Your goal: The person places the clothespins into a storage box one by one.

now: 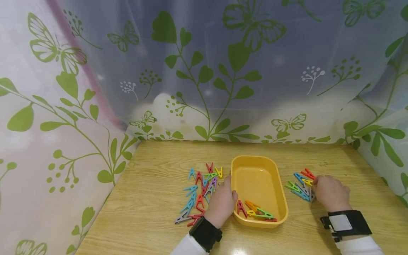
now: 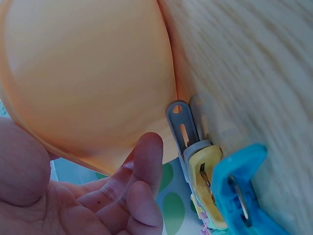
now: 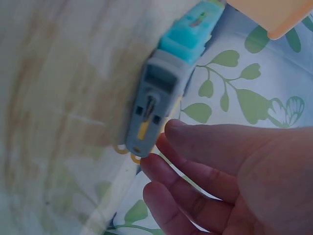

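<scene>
My left hand [image 1: 221,202] holds the left rim of a yellow-orange plastic tub [image 1: 234,164], thumb at the rim and fingers along the outer wall. Inside the tub's near end lie several clothespins, among them a red one [image 1: 241,208] and a green one [image 1: 264,213]. On the right, my right hand [image 1: 331,193] pinches the end of a yellow clothespin [image 1: 307,182] at a small pile. A grey clothespin [image 3: 154,93] stands close before the fingertips in the right wrist view and partly hides the yellow one.
Left of the tub, many loose clothespins lie scattered, with a light-blue one [image 1: 190,190] at their outer side. The wooden table [image 1: 153,166] ends at a patterned curtain [image 1: 204,71] behind; curtain also hangs at both sides.
</scene>
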Tool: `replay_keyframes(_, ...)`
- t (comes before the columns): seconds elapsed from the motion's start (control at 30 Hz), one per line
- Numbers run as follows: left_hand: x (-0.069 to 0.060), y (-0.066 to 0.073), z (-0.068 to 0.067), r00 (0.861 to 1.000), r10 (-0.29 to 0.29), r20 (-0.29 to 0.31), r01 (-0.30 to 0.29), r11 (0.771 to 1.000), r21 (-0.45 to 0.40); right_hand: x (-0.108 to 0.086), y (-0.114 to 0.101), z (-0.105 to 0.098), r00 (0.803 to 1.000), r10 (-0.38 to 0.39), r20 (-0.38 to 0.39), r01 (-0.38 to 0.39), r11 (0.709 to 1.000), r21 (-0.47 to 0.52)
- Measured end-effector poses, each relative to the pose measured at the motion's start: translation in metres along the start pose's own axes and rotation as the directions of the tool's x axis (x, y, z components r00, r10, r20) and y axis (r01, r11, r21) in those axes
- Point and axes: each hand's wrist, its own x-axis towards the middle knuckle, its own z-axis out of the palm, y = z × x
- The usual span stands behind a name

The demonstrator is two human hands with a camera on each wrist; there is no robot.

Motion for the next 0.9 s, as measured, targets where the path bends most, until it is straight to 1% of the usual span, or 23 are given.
replay_keyframes(0.27,0.000,0.001,0.000,1.000,-0.001,0.003,0.001,1.000,-0.001,0.002,0.003,0.003,0.998,0.020,0.051,-0.020,1.000,0.003)
replay_keyframes(0.47,0.000,0.000,0.000,1.000,0.007,-0.005,-0.007,1.000,0.000,0.002,0.005,0.002,0.999,0.013,0.044,-0.013,1.000,0.004)
replay_keyframes(0.67,-0.001,0.000,0.000,1.000,0.005,-0.005,-0.005,1.000,0.000,0.000,0.004,-0.005,0.999,0.014,0.050,-0.016,1.000,0.021)
replay_keyframes(0.77,-0.001,0.000,0.000,1.000,0.007,-0.008,-0.007,1.000,0.003,-0.002,0.003,-0.009,0.999,0.008,0.044,-0.009,1.000,0.029)
replay_keyframes(0.9,0.000,0.000,0.000,1.000,0.008,-0.013,-0.008,1.000,0.005,-0.008,-0.005,-0.018,0.999,-0.043,-0.024,0.043,0.999,0.021)
